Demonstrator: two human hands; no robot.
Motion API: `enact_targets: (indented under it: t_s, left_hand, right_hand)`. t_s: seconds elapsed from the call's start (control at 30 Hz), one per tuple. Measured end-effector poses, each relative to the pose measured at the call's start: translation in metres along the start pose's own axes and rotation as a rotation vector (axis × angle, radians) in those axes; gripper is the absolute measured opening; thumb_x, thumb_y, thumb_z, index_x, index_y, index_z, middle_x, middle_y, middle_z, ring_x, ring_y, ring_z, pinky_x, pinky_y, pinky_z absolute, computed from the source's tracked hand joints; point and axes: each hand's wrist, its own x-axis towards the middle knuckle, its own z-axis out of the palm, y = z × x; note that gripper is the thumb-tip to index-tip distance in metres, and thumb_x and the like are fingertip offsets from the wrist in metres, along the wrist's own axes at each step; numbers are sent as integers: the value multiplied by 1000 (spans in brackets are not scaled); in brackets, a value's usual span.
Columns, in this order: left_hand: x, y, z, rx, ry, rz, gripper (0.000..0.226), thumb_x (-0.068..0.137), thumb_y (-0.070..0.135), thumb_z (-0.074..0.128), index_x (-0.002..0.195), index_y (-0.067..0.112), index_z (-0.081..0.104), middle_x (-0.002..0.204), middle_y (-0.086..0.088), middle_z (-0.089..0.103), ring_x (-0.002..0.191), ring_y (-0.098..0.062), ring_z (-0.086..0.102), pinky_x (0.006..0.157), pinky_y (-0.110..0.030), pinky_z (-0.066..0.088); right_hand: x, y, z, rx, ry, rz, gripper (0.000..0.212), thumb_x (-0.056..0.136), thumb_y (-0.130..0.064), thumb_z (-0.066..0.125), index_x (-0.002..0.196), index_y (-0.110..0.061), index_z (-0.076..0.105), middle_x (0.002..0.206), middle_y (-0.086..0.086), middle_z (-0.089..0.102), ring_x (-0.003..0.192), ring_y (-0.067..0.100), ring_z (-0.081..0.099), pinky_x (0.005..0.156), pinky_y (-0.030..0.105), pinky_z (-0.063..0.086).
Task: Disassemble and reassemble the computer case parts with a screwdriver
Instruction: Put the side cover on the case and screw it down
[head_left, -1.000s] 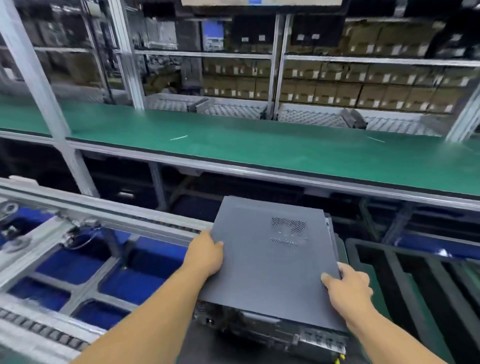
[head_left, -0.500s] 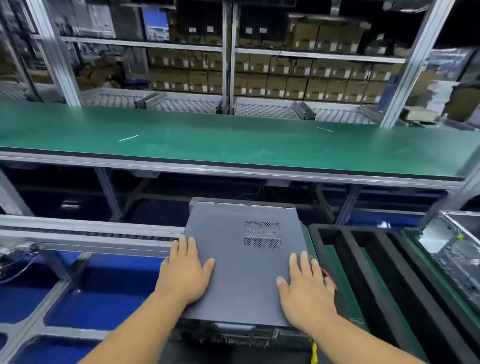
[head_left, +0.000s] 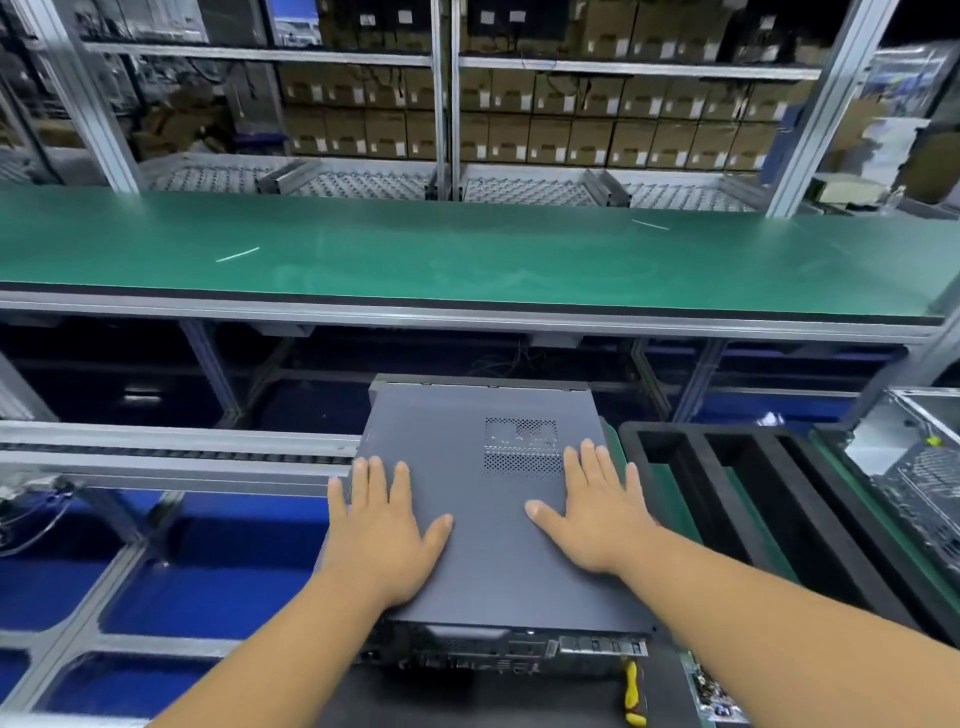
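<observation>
A dark grey computer case (head_left: 483, 499) is laid flat at the near edge of the work station, its lid closed, with two perforated vent patches (head_left: 522, 448) on top and ports seen on its near face. The left hand (head_left: 382, 535) and the right hand (head_left: 597, 512) are pressed flat on the lid, fingers straight and spread, nothing gripped. A long green bench (head_left: 467, 260) is seen behind it, and shelves of cardboard boxes (head_left: 571, 119) beyond. One black foam tray (head_left: 737, 499) is placed just beside the case.

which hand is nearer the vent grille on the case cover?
Right. The right hand lies flat with fingertips at the vent grille; the left hand lies flat near the cover's left edge, well clear of it.
</observation>
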Motion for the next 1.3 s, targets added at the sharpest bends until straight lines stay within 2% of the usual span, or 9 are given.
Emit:
enact_targets:
  t_s: [0.13,0.27,0.37,0.6,0.77,0.93,1.1,1.2,1.3]
  left_hand:
    - [-20,11,-1,-44,-84,251,102,81,89,8,161,31,-16,169,-1,-22,152,-19,-30,122,-48,-20]
    - [-38,11,-5,-25,-168,358,126,62,108,17,157,37,-25,165,2,-32,147,-19,-40,121,-55,-18]
    - [-45,9,-6,-5,-176,389,135,52,112,22,154,40,-29,165,-1,-32,147,-22,-40,121,-57,-16]
    - [-44,11,-2,-41,-148,351,128,56,111,20,156,44,-22,168,2,-26,149,-19,-36,122,-57,-15]
    - [-44,12,-5,-54,-150,344,123,60,109,19,158,43,-18,169,1,-23,150,-19,-36,122,-58,-14]
    - [-40,11,-2,-43,-145,346,121,63,108,16,157,43,-19,168,1,-24,150,-21,-34,122,-59,-14]
    - [-36,13,-1,-38,-137,332,121,62,108,16,158,43,-17,169,1,-23,151,-21,-32,121,-59,-14]
    - [-37,10,-1,-22,-121,320,121,62,109,15,158,43,-16,169,1,-22,153,-22,-29,122,-58,-12]
    - [-37,9,0,0,-87,324,120,60,109,10,158,44,-16,169,1,-20,155,-22,-24,123,-56,-10]
  right_hand:
    - [55,7,-15,-32,0,-9,110,87,-88,17,164,-14,-11,172,10,-18,158,27,-17,127,55,-8]
    - [98,12,-20,-87,19,-59,116,83,-91,13,164,-13,-10,172,10,-15,159,27,-15,128,53,-4]
    - [118,11,-23,-97,29,-84,122,77,-94,12,164,-11,-7,172,11,-13,159,27,-13,128,52,-2]
    - [132,14,-24,-156,35,-127,132,68,-100,1,164,-10,-6,172,13,-9,159,30,-7,127,53,0]
    - [159,9,-39,-148,11,-130,124,73,-97,3,165,-14,-9,173,8,-11,160,26,-9,127,56,-3]
    - [175,13,-33,-128,90,-153,127,71,-100,4,164,-13,17,168,9,25,156,28,19,127,56,2]
    - [182,11,-34,-142,145,-151,132,66,-102,-1,156,-13,34,152,12,45,143,33,38,126,56,9]
    - [176,5,-35,-146,135,-133,123,75,-97,5,161,-12,26,160,13,37,150,33,31,126,58,6]
    - [156,-2,-31,-105,105,-101,104,90,-85,12,165,-13,10,172,11,13,158,30,9,127,58,4]
